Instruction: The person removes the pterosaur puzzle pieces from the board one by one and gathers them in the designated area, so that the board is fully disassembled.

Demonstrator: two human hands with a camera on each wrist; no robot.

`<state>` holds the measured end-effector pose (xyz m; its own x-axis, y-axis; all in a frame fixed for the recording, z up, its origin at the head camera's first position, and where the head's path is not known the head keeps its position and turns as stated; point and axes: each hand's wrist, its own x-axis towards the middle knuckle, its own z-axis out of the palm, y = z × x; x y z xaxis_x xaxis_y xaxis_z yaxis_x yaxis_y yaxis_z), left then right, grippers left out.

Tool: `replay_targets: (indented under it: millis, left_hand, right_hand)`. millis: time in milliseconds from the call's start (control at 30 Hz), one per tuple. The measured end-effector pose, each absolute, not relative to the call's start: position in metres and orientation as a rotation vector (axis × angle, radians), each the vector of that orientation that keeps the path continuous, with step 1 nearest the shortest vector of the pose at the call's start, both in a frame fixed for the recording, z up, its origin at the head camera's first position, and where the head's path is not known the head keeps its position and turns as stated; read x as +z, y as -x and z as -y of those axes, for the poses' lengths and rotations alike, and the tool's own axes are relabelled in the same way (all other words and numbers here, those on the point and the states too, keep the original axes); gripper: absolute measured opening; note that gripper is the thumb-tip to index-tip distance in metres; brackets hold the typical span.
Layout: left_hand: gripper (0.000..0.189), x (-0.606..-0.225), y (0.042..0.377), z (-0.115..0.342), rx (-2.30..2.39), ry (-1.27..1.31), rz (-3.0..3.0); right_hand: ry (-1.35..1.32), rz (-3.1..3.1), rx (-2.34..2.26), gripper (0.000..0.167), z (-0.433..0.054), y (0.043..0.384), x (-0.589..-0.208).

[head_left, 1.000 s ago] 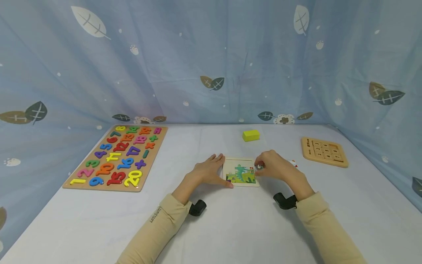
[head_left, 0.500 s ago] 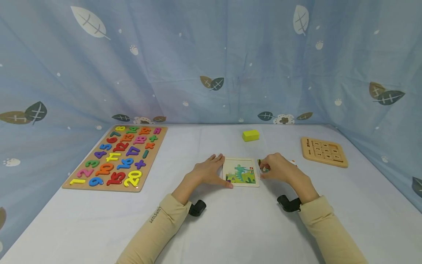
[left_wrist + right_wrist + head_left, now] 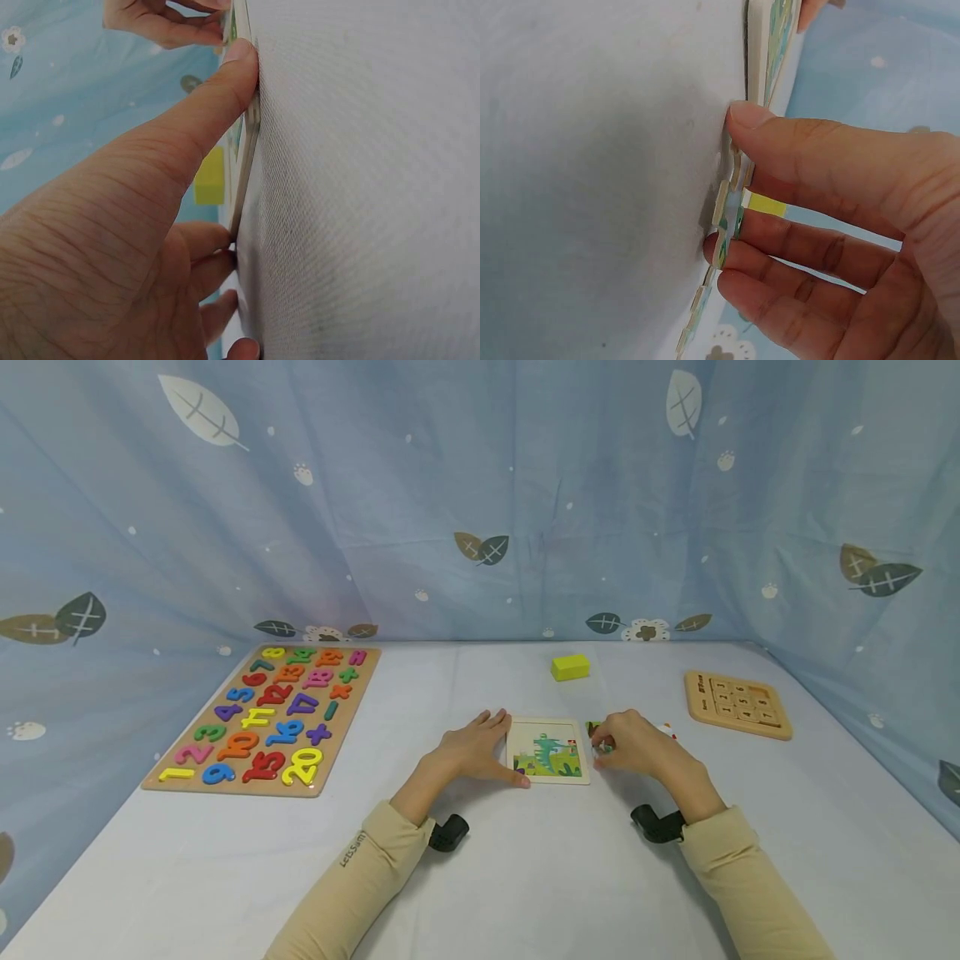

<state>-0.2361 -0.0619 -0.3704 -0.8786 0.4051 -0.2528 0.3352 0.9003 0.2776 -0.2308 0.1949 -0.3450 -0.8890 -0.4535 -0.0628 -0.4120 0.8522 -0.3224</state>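
A small framed jigsaw puzzle (image 3: 546, 729) with a green dinosaur picture lies on the table between both hands. My left hand (image 3: 477, 753) rests at its left side, thumb on the near corner and straight fingers along the far left edge. In the left wrist view the thumb (image 3: 217, 94) presses on the frame. Just right of the frame, my right hand (image 3: 633, 743) is bent down over loose puzzle pieces (image 3: 593, 727) and pinches one. Several pieces (image 3: 720, 206) show in the right wrist view by the thumb and fingers; the fingers partly hide them.
A board of coloured numbers (image 3: 341, 760) lies at the left. The yellow block (image 3: 571, 667) stands behind the puzzle. At the back right is a wooden number-tile board (image 3: 738, 706). Another loose piece (image 3: 667, 730) shows behind the right hand. A patterned curtain (image 3: 480, 485) closes the back.
My right hand has drawn back from the puzzle's right edge to the loose pieces beside it, taking a piece along. The left hand and the frame have stayed put.
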Motion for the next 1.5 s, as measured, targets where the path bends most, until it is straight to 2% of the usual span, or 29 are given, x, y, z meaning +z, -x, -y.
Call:
replay_targets:
  millis: [1033, 1500]
  left_hand:
    - [0.111, -0.3724, 0.2363, 0.0625, 0.319, -0.545, -2.770]
    - [0.111, -0.3720, 0.2356, 0.0618, 0.325, -0.550, -2.766]
  right_hand:
    - [0.675, -2.907, -0.416, 0.024, -0.1950, 0.2295, -0.3488]
    - [0.637, -2.893, -0.495, 0.034, -0.1960, 0.2297, -0.3431]
